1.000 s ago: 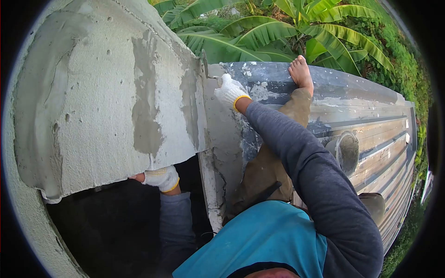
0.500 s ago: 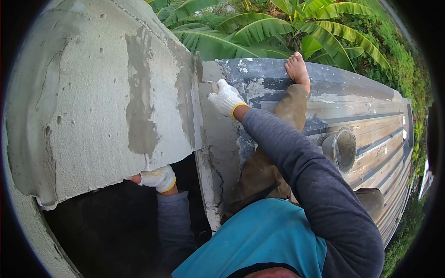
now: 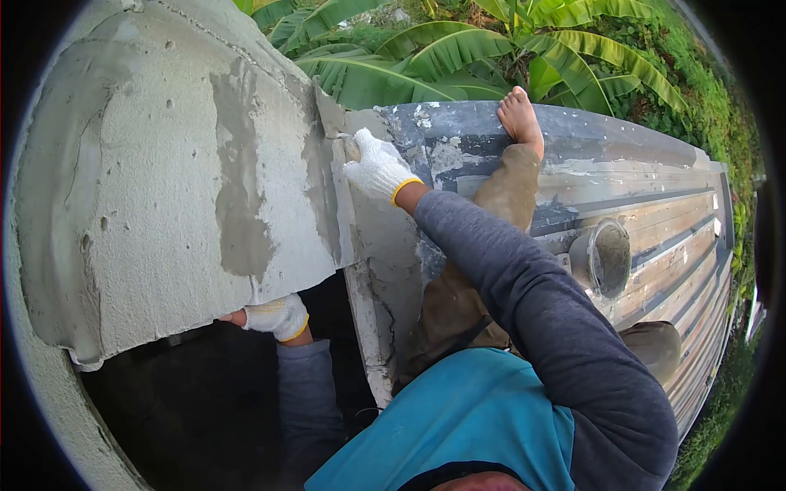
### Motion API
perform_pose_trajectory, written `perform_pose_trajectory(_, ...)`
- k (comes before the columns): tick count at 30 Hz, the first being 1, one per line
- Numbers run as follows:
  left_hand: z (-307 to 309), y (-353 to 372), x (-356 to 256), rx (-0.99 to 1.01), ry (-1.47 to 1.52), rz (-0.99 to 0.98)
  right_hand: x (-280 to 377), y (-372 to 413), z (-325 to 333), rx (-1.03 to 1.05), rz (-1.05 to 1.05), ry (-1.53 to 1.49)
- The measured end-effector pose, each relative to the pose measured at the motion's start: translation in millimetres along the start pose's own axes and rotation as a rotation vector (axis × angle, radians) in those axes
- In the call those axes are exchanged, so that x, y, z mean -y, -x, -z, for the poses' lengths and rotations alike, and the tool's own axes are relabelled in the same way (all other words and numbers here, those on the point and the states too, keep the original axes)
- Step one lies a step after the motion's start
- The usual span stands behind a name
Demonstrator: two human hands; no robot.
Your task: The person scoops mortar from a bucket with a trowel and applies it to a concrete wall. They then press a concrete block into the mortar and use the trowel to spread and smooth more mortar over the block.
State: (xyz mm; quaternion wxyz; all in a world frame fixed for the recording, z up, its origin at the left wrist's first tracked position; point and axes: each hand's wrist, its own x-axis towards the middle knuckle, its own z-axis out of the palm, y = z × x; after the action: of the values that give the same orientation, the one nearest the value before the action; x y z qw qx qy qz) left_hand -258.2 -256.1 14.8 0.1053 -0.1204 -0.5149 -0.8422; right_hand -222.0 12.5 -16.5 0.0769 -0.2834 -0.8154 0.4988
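Note:
My right hand (image 3: 378, 168), in a white knit glove with a yellow cuff, is closed around the handle of a trowel. The trowel's blade (image 3: 329, 113) lies against the grey cement face near its right edge, up by the top corner. Under the lower edge of the cement-coated slab (image 3: 164, 188) is my left hand (image 3: 278, 317), gloved too, with a bare fingertip poking out to the left. Most of its fingers are hidden by the slab, so its grip cannot be made out. Darker damp cement patches (image 3: 241, 172) run down the slab.
A dark opening (image 3: 196, 401) gapes below the slab, bordered on the right by a cracked cement ledge (image 3: 372, 327). On the ribbed metal roof (image 3: 655, 213) at the right stands a cement-smeared bucket (image 3: 610, 258). My bare foot (image 3: 521, 119) rests at the roof's far edge, before banana leaves (image 3: 458, 57).
My right hand has moved slightly left and up with the trowel, and the blade now lies farther over the slab's face. The left hand stays at the lower edge.

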Motion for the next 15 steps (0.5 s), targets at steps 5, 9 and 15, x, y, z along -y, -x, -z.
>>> perform_pose_trajectory(5,-22.0,2.4,-12.8,-0.045,0.165,0.131,5.7,22.4,-1.9,-0.075,0.081,-0.053)
perform_pose_trajectory(9,-9.7,-0.4,-9.1,-0.072,0.154,0.149,15.3,10.8,-12.3,-0.2,0.052,-0.108)
perform_pose_trajectory(15,-7.4,-3.2,-3.4,-0.092,0.044,0.032,6.0,19.6,-12.6,-0.068,0.215,0.05)
